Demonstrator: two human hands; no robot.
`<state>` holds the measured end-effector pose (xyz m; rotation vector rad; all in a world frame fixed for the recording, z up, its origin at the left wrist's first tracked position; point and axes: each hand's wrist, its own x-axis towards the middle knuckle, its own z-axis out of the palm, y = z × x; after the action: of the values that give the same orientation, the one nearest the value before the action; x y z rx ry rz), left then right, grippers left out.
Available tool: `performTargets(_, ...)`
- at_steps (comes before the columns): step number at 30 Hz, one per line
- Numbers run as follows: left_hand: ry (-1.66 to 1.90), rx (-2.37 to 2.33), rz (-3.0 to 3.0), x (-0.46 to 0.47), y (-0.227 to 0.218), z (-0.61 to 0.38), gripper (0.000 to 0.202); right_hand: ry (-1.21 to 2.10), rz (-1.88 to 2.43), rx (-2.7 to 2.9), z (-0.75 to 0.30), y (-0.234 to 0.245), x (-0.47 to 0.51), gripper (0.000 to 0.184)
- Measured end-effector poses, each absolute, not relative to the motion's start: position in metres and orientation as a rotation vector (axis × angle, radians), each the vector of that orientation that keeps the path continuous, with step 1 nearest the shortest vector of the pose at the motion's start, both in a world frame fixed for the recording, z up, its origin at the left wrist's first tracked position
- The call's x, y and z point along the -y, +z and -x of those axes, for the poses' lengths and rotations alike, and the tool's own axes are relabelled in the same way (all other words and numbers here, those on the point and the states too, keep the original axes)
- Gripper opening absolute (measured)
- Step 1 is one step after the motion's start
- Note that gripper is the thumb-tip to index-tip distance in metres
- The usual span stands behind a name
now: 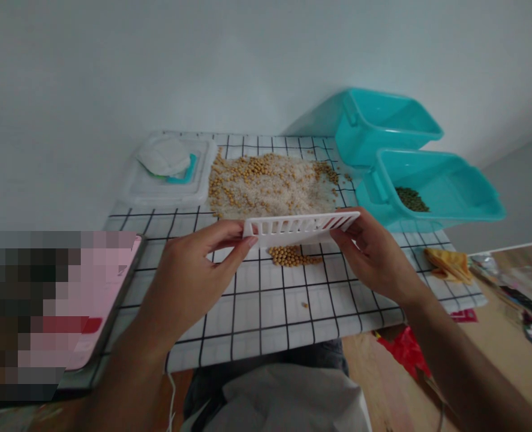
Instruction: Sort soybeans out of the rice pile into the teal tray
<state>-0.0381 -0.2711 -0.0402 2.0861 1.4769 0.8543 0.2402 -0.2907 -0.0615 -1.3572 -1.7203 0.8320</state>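
Observation:
Between my two hands a white slotted plastic tray [288, 225] is held up above the checked cloth, its slotted side facing up. My left hand [198, 264] pinches the tray's left end between thumb and fingers. At the right end, my right hand [364, 252] grips it the same way. A small heap of yellow soybeans [288, 256] lies on the cloth just under the tray's near edge, and one stray bean [305, 305] sits closer to me. Beyond the tray spreads a pile of white rice grains [274, 186] mixed with soybeans.
Two turquoise bins stand at right: a rear bin [351, 132] and a front bin [463, 192] holding green beans [410, 199]. A clear lid [135, 186] carrying a white pouch [164, 156] lies back left. A pink-screened tablet [113, 294] is at left, a yellow cloth [448, 265] at right.

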Motion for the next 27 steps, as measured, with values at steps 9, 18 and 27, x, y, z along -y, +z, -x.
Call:
performTargets(9, 0.853, -1.467, -2.113, 0.277, -0.045, 0.038, 0.012, 0.848, 1.349, 1.747, -0.246, -0.060, 0.292, 0.018)
performTargets(18, 0.847, -1.503, -2.146, 0.283, -0.048, 0.037, 0.011, 0.868, 1.360, 1.745, -0.251, -0.063, 0.292, 0.018)
performTargets(27, 0.845, -1.505, -2.131, 0.286, -0.053, 0.036, 0.014, 0.845, 1.342, 1.742, -0.251, -0.063, 0.291, 0.017)
